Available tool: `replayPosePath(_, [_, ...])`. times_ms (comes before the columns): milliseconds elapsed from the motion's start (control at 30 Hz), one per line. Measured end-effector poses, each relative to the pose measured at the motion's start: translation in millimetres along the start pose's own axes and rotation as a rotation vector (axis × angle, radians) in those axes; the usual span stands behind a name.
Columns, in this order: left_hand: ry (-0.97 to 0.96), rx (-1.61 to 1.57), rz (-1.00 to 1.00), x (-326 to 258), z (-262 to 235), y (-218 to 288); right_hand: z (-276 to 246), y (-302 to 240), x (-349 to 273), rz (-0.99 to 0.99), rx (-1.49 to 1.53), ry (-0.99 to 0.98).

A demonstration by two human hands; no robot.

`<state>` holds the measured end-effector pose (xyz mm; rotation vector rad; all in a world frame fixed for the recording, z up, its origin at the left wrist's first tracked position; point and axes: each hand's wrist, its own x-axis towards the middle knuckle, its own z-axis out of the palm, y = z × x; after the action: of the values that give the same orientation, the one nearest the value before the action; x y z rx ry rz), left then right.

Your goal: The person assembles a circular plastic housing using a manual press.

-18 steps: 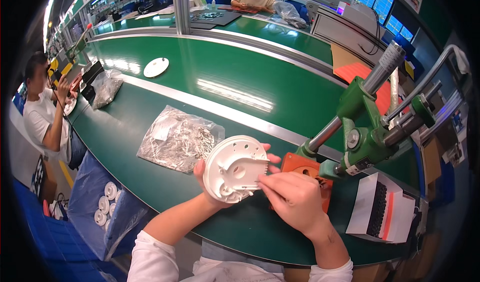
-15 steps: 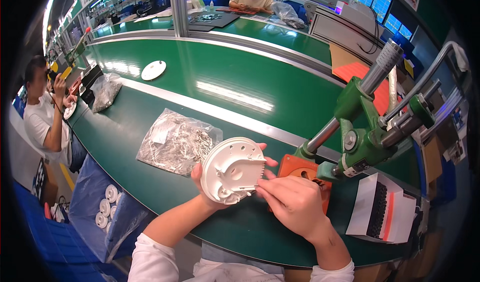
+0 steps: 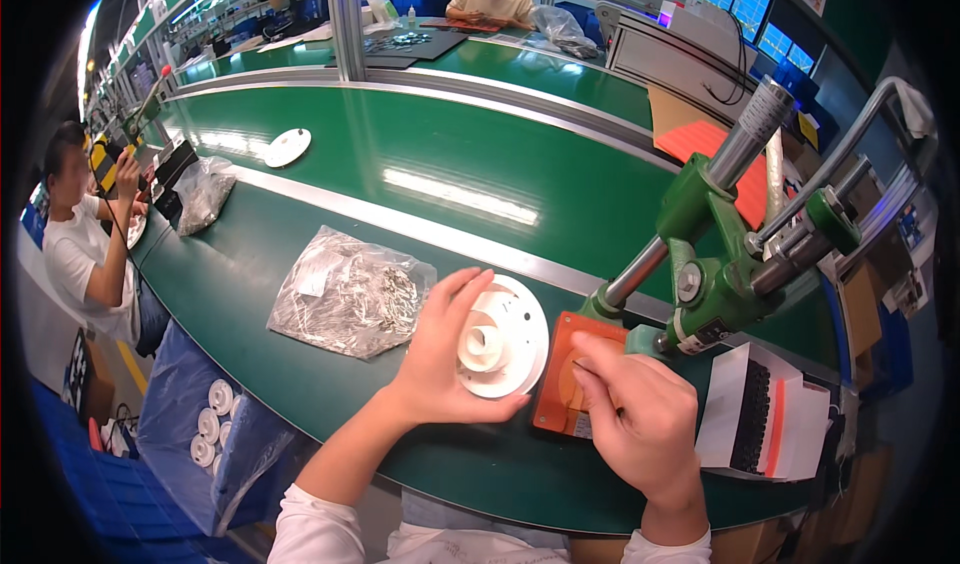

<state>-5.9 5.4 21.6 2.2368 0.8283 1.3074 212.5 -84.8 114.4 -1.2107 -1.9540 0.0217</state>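
Left hand is gripping the white round plastic disc, tilted up, near edge of the green table, just right of the clear bag of metal parts. Right hand is resting fingers curled on the orange base plate under the green lever press; can't tell if it's pinching anything.

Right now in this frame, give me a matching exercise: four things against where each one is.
Things:
1. white round plastic part
2. clear bag of small metal pieces
3. orange base plate
4. green lever press

Places:
A. under the right hand's fingertips
B. held in the left hand
C. lying on the green table, left of the hands
D. standing behind the right hand

Pairs: 1-B, 2-C, 3-A, 4-D
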Motion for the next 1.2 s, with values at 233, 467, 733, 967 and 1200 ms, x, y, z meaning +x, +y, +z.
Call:
replayPosePath(233, [0.041, 0.153, 0.15, -0.5, 4.4, 3.3, 8.8, 24.4, -8.0, -0.068, 0.017, -0.085])
replayPosePath(467, [0.034, 0.117, 0.142, -0.4, 7.5, 8.9, 6.7, 23.4, -10.6, 0.028, -0.01, -0.188])
replayPosePath(733, [0.074, 0.148, 0.109, -1.6, 12.3, 6.8, 19.6, 24.3, -12.5, -0.146, -0.005, -0.184])
replayPosePath(967, [0.127, 0.288, 0.132, -9.2, 12.4, 8.9, 38.9, 18.8, -13.0, -0.12, 0.056, -0.192])
replayPosePath(1200, [0.114, 0.385, 0.145, -12.8, 18.6, 13.4, 56.7, 20.5, -19.2, -0.057, -0.04, -0.183])
